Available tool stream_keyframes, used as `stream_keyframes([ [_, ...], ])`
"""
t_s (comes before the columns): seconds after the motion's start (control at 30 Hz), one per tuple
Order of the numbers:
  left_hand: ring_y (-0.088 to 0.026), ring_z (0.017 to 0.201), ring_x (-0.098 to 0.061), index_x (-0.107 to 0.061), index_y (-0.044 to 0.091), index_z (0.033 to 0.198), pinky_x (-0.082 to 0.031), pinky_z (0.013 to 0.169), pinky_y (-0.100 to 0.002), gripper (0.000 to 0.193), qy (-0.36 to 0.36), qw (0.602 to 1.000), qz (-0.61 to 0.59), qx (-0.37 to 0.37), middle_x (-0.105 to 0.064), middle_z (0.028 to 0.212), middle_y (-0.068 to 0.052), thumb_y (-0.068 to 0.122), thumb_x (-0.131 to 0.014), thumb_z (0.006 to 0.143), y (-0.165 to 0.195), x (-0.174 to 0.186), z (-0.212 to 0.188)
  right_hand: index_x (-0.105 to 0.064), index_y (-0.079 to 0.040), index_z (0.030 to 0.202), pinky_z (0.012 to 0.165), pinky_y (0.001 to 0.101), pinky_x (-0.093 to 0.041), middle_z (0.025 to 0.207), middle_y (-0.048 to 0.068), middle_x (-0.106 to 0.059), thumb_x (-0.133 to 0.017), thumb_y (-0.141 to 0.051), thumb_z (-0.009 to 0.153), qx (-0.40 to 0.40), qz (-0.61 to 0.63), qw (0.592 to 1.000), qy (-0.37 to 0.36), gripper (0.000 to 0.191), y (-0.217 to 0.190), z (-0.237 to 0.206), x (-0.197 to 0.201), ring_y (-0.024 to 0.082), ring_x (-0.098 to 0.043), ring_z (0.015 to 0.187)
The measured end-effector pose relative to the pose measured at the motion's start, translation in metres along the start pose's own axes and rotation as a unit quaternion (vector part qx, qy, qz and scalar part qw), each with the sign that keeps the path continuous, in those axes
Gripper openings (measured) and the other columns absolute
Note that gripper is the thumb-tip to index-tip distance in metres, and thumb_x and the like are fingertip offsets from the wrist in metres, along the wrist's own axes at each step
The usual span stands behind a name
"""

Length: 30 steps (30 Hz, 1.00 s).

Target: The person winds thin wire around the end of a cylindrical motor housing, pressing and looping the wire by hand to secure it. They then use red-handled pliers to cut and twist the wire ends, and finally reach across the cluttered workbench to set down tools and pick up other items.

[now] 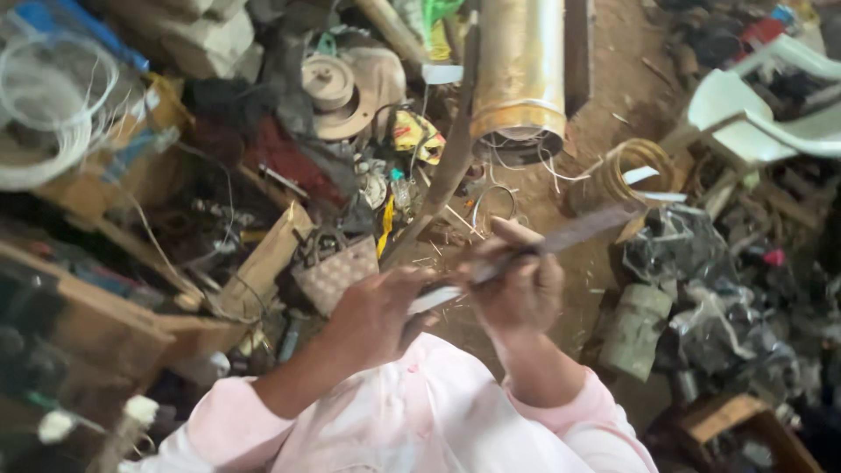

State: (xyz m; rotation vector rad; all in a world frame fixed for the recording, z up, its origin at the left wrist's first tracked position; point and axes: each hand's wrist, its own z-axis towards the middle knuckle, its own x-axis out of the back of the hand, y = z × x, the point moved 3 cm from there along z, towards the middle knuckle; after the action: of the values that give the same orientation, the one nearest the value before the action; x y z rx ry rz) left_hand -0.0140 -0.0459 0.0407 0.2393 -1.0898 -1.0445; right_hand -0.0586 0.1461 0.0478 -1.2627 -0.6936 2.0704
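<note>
My right hand (pixel 519 285) grips a long flat metal file or blade (pixel 585 231) that slants up to the right. My left hand (pixel 375 313) is closed around the near end of a pale thin strip (pixel 431 300), just below the blade. Both hands sit close together over my lap, above pink sleeves and a pale cloth (pixel 412 412). The picture is blurred, so the exact contact between blade and strip is unclear.
A brass-coloured cylinder (pixel 519 74) with loose wires stands beyond the hands. A coil of wire (pixel 632 171), a white plastic chair (pixel 762 109), a small checked basket (pixel 337 271), a wooden box (pixel 96 307), a grey can (pixel 634 331) and scrap clutter surround the dirt floor.
</note>
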Motion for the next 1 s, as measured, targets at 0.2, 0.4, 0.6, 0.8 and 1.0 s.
stream_keyframes([
  [0.2, -0.04, 0.096, -0.069, -0.055, 0.005, 0.13, -0.057, 0.081, -0.048, 0.046, 0.027, 0.987, -0.001, -0.16, -0.067, 0.111, -0.021, 0.028, -0.071, 0.094, -0.014, 0.038, 0.066, -0.056, 0.018, 0.141, 0.071, 0.0303, -0.05, 0.095, 0.018, -0.066, -0.049, -0.023, 0.12, -0.003, -0.243, 0.964, 0.11, 0.046, -0.036, -0.007, 0.025, 0.018, -0.063, 0.079],
  [0.4, -0.026, 0.073, -0.07, -0.064, 0.006, 0.12, -0.054, 0.066, -0.039, 0.031, -0.079, 0.978, -0.167, -0.101, -0.069, 0.086, -0.011, 0.025, -0.07, 0.096, 0.007, 0.025, 0.112, -0.053, -0.005, 0.119, 0.052, 0.0243, -0.047, 0.082, 0.012, -0.064, -0.052, -0.019, 0.112, -0.084, -0.132, 0.976, 0.151, 0.015, -0.035, -0.027, 0.03, 0.013, -0.059, 0.06],
  [0.6, -0.025, 0.063, -0.067, -0.069, 0.007, 0.102, -0.05, 0.06, -0.036, 0.021, -0.115, 0.962, -0.247, 0.003, -0.064, 0.071, -0.011, 0.028, -0.068, 0.1, 0.036, -0.018, 0.131, -0.058, -0.003, 0.111, 0.056, 0.0253, -0.048, 0.083, 0.002, -0.061, -0.058, -0.017, 0.11, -0.141, -0.221, 0.964, 0.046, 0.014, -0.046, -0.027, 0.045, 0.007, -0.054, 0.063],
  [0.8, -0.028, 0.082, -0.073, -0.068, 0.011, 0.106, -0.057, 0.072, -0.038, 0.014, 0.07, 0.983, -0.111, -0.13, -0.071, 0.092, -0.01, 0.024, -0.068, 0.102, 0.051, -0.013, 0.126, -0.06, 0.001, 0.118, 0.066, 0.0243, -0.045, 0.091, 0.007, -0.064, -0.055, -0.014, 0.113, -0.038, -0.26, 0.965, -0.009, 0.017, -0.065, -0.012, 0.074, 0.01, -0.056, 0.074],
  [1.0, -0.029, 0.074, -0.068, -0.074, 0.014, 0.116, -0.054, 0.065, -0.039, 0.026, 0.089, 0.962, 0.188, -0.175, -0.063, 0.102, -0.008, 0.015, -0.073, 0.09, 0.011, 0.032, 0.151, -0.049, -0.003, 0.124, 0.06, 0.0245, -0.048, 0.097, 0.009, -0.063, -0.057, -0.003, 0.106, 0.03, -0.204, 0.978, 0.005, 0.02, -0.046, 0.008, 0.086, 0.011, -0.057, 0.07],
])
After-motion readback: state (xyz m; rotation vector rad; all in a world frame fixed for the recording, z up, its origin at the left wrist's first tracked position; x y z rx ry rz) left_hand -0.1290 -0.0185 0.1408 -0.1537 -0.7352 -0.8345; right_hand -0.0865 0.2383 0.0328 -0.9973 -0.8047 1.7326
